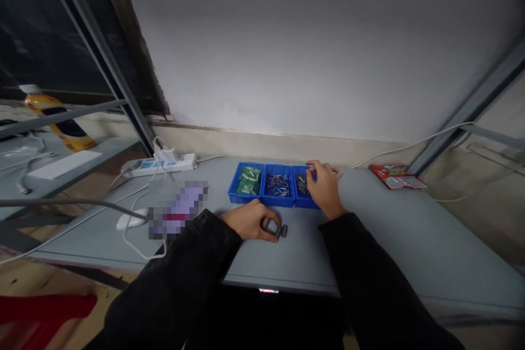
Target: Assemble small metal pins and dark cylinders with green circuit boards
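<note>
Three blue bins stand side by side on the grey table (389,240). The left bin (246,182) holds green and whitish packets, the middle bin (279,185) several shiny metal pins. Small dark grey parts lie in the right bin (303,202), partly hidden by my right hand (325,187), whose fingers are bent over it; what they hold, if anything, is hidden. In front of the middle bin, my left hand (256,220) pinches a small dark grey cylinder (278,232) between thumb and forefinger. A second grey cylinder (284,230) is right beside it.
On the left are a white power strip (184,162) with plugs and cables, a blurred-out phone (180,210) and a white oval device (132,219). A red packet (397,176) lies at the back right. An orange bottle (57,117) leans at far left.
</note>
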The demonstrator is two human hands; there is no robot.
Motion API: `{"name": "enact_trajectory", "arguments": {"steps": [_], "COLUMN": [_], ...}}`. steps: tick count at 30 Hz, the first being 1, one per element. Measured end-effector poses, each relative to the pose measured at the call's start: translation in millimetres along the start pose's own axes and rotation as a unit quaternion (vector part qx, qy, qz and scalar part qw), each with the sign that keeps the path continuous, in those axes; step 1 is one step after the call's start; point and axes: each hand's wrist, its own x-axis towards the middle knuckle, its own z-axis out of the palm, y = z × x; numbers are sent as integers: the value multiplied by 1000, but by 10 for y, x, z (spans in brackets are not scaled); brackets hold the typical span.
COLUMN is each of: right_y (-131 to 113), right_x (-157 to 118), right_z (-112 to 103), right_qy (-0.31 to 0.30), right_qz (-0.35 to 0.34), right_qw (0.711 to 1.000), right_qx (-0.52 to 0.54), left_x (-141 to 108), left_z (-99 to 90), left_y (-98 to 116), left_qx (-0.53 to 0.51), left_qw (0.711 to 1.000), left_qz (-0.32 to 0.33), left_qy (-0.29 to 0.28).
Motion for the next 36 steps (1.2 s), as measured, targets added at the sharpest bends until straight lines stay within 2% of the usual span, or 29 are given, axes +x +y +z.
{"name": "enact_trajectory", "arguments": {"steps": [7, 11, 15, 19, 24, 28, 36], "right_y": [-116, -233, -358, -422, -429, -443, -454], "right_x": [1, -32, -96, -130, -142, -161, -160], "right_z": [-73, -95, -96, -101, -107, -97, -108], "right_qy": [18, 34, 17, -15, -52, -80, -91], "right_qz": [-10, -25, -67, -114, -146, -177, -177], "right_qw": [1000, 997, 993, 987, 980, 973, 970], "right_qx": [21, 60, 95, 110, 126, 126, 139], "left_x": [-10, 37, 200, 413, 486, 411, 394], "left_z": [-6, -86, -249, -359, -208, -57, -66], "left_y": [50, 95, 89, 50, -54, -128, -153], "left_qx": [-2, 7, 72, 113, 142, 137, 99], "left_qw": [999, 992, 971, 955, 930, 925, 920], "left_qz": [3, 21, 53, 80, 109, 127, 116], "left_qy": [46, 124, 223, 262, 320, 330, 362]}}
